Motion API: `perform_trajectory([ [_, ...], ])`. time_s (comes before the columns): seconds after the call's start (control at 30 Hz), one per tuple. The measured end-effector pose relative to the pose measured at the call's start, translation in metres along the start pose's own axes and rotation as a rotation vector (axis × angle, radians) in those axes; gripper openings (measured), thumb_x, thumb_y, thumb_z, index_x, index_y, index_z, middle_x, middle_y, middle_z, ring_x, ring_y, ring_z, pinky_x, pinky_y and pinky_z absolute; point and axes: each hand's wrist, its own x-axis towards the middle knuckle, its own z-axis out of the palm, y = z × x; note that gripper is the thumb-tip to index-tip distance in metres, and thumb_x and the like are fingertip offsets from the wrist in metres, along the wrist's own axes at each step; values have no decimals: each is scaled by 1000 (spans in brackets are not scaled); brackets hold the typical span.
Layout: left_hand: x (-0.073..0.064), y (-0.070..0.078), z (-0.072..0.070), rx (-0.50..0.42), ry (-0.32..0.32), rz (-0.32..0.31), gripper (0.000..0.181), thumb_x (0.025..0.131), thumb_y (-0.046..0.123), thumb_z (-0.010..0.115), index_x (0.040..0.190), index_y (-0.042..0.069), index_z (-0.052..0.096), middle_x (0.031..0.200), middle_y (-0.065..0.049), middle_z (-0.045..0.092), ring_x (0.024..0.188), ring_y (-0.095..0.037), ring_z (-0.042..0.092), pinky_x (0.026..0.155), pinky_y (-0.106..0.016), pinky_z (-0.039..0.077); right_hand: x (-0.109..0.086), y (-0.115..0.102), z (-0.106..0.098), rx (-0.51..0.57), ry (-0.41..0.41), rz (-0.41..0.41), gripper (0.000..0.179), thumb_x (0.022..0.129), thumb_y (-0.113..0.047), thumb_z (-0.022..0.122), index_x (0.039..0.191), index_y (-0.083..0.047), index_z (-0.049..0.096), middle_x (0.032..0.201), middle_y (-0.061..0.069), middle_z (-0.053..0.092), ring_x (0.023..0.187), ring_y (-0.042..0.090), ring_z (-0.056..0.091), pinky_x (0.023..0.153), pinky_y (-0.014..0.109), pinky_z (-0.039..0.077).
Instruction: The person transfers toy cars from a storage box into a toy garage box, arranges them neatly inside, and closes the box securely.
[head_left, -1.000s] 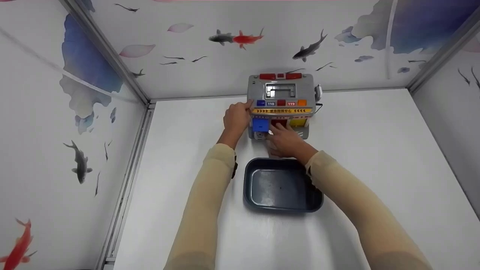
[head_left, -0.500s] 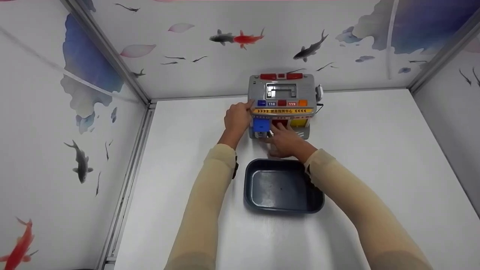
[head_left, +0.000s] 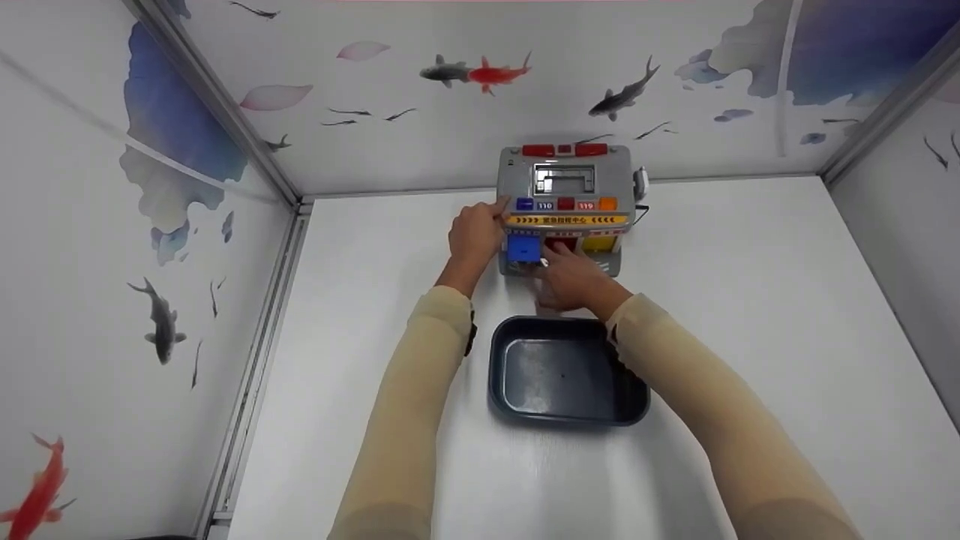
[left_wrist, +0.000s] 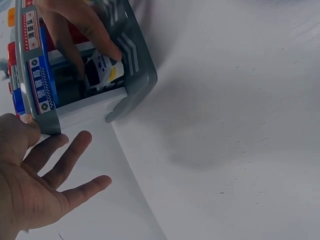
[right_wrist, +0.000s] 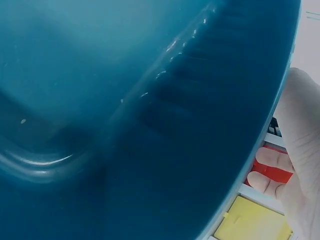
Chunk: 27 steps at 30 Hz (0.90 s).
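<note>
A grey toy rescue station (head_left: pixel 562 217) stands at the table's back edge. Its blue flap door (head_left: pixel 523 247) is swung outward, beside a red and a yellow door (head_left: pixel 599 242). My left hand (head_left: pixel 475 238) holds the station's left edge with thumb and forefinger at the corner; its other fingers (left_wrist: pixel 95 190) spread apart beside it. A small white toy car (left_wrist: pixel 102 71) with dark and yellow markings is in the left bay's mouth. My right hand (head_left: pixel 574 281) pinches the car there, while two of its fingers (right_wrist: pixel 275 159) lie over the red door. The blue flap hides most of the car from above.
A dark blue plastic tub (head_left: pixel 566 375) sits on the white table (head_left: pixel 360 360) just in front of the station, under my right wrist. A grey handset (head_left: pixel 640 184) hangs on the station's right side. Fish-printed panels (head_left: pixel 360 97) enclose the table at the back and sides.
The toy car has slid further into the left bay, its front part now under the blue door. My right hand has shifted slightly toward the station. The left hand stays on the edge.
</note>
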Motion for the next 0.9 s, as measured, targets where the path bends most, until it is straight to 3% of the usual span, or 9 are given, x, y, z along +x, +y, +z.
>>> perform_trajectory([
  [0.17,-1,-1,0,-4,2,-2,37,114,39,62,151,34,66,124,-2,82,83,-17,61,70,-35,48,3,1,-2,-19,-4,8,63,105,-41,65,160,-12,58,178,16,38,157,44,38,128,66,37],
  [0.4,-2,1,-1,3,-4,1,38,115,38,61,153,34,65,136,-3,80,86,-17,61,71,-34,49,6,2,-5,-31,-34,27,58,106,-45,67,147,-5,67,174,18,42,156,44,40,127,67,37],
  [0.6,-2,2,0,-2,-21,-3,39,115,38,62,152,31,66,133,-2,80,87,-17,63,72,-34,49,9,0,-2,-71,-23,46,61,106,-44,69,151,-4,63,167,18,51,151,42,46,126,66,39],
  [0.73,-1,2,-1,2,-23,5,39,115,40,60,154,36,64,136,-2,80,82,-16,62,68,-33,47,12,-2,-4,-131,-37,66,62,108,-46,64,154,-5,61,169,17,50,153,42,44,125,69,38],
  [0.9,1,0,-2,3,-26,6,39,116,39,58,155,37,62,142,0,78,83,-16,62,68,-33,45,13,-1,-3,-123,-44,48,60,109,-46,62,155,-7,61,170,18,48,155,44,41,126,72,35],
])
